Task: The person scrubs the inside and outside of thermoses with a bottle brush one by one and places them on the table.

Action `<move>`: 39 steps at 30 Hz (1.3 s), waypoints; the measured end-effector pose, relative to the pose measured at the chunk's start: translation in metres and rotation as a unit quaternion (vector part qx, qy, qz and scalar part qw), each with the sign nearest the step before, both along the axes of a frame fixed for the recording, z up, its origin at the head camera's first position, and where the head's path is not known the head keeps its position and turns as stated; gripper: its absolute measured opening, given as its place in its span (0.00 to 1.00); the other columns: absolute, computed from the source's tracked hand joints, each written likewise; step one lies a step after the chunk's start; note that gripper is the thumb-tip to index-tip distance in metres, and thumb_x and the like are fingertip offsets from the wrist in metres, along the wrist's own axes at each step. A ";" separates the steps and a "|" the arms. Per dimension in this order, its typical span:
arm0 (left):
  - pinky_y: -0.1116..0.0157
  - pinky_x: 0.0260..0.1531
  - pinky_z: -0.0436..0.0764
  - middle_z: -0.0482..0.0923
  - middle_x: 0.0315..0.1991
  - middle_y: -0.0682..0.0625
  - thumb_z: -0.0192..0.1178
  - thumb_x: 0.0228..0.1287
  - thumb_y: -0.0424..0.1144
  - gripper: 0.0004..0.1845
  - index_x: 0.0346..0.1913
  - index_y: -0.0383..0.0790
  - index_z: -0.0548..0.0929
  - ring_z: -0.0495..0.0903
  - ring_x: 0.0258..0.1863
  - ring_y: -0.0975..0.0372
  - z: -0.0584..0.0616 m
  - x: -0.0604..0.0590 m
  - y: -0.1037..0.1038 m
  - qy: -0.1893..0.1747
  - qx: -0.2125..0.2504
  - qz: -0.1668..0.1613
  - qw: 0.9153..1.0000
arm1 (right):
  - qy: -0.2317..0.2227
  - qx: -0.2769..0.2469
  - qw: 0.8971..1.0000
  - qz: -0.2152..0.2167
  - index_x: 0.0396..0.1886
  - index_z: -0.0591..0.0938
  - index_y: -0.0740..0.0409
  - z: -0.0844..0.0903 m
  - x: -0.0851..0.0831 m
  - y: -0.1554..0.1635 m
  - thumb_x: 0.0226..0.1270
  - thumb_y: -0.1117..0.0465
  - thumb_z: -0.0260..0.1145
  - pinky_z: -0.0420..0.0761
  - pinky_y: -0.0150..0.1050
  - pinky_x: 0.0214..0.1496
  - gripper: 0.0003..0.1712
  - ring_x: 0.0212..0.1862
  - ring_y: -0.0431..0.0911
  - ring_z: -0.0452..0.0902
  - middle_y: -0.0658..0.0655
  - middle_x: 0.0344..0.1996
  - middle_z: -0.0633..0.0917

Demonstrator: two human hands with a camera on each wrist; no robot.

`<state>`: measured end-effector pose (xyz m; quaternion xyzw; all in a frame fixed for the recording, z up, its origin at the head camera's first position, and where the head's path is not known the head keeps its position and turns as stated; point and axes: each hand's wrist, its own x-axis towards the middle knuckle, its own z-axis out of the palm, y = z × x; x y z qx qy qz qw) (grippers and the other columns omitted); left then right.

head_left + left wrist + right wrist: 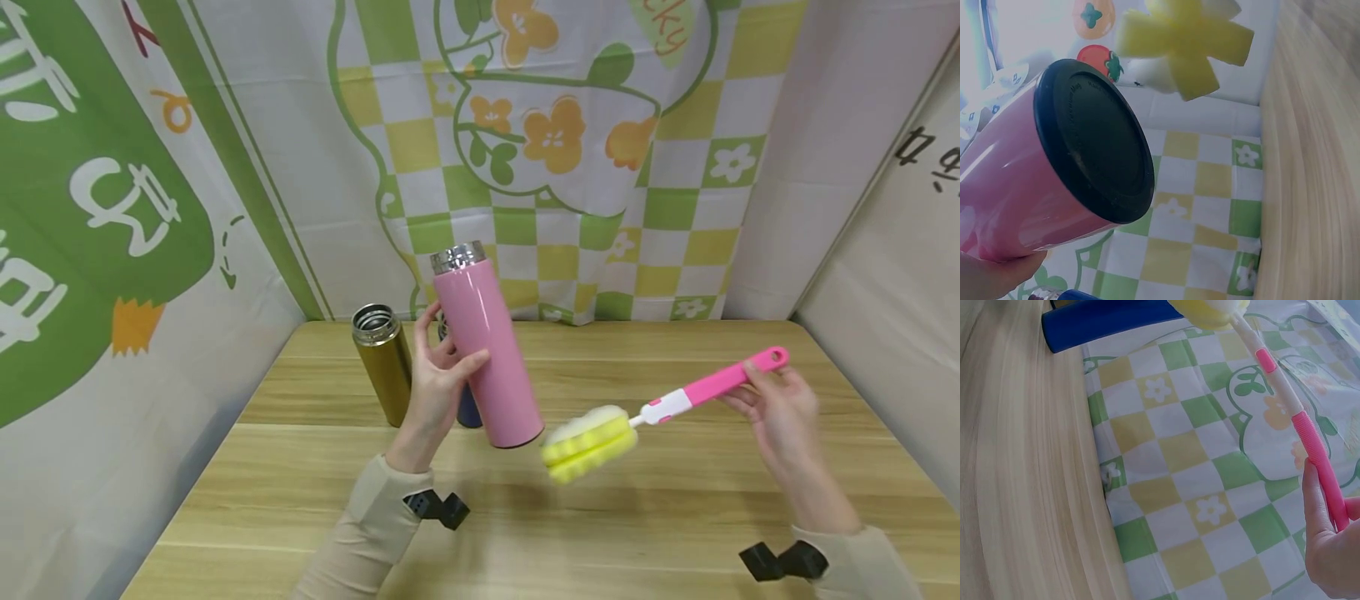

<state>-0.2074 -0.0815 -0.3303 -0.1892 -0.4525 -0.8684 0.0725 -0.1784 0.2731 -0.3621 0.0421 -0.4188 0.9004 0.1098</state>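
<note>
The pink flask (487, 350) is held above the table (675, 517), tilted, with its open steel mouth turned up and away from the person and its black base (1094, 140) pointing down towards the camera on the left wrist. It is gripped around the middle by the left hand (438, 379), the thumb on the near side and the fingers curled behind it; this grip probably keeps the mouth free and the body steady.

Just beside the base of the flask, not touching it, the yellow sponge head (588, 442) of a brush (675, 404) is held in the air. The pink handle (1319, 469) is pinched near its far end by the fingers of the right hand (780, 412), so the whole length of the brush stays free in front of the hand. The sponge is cut in lobes, as is seen from the left wrist, probably so that it can press against an inner wall.

Behind the left hand, a gold flask (382, 362) stands upright on the table with its mouth open. A dark blue flask (468, 412) is mostly hidden by the hand and the pink flask. The table is closed in by printed cloth (540, 167) with green and yellow squares and flowers.
</note>
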 end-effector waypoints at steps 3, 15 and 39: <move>0.60 0.44 0.74 0.72 0.48 0.43 0.66 0.42 0.25 0.46 0.61 0.49 0.51 0.77 0.43 0.54 -0.001 -0.001 0.003 -0.001 0.003 -0.002 1.000 | 0.004 0.003 1.000 0.000 0.39 0.67 0.65 0.002 -0.001 -0.005 0.59 0.72 0.56 0.78 0.39 0.37 0.09 0.29 0.50 0.81 0.61 0.27 0.81; 0.60 0.45 0.74 0.70 0.50 0.41 0.73 0.35 0.35 0.51 0.61 0.47 0.49 0.76 0.43 0.54 -0.002 0.001 0.010 0.008 0.018 0.008 1.000 | 0.024 0.046 0.998 -0.043 0.48 0.67 0.65 -0.096 -0.072 0.049 0.60 0.70 0.56 0.73 0.51 0.42 0.16 0.39 0.62 0.77 0.71 0.36 0.79; 0.58 0.48 0.72 0.66 0.55 0.41 0.70 0.41 0.31 0.50 0.62 0.49 0.46 0.72 0.49 0.53 -0.017 0.003 0.010 0.053 -0.051 0.039 0.997 | -0.042 0.050 0.998 -0.016 0.44 0.67 0.63 -0.081 -0.043 0.006 0.60 0.69 0.57 0.77 0.45 0.40 0.14 0.33 0.55 0.81 0.64 0.31 0.81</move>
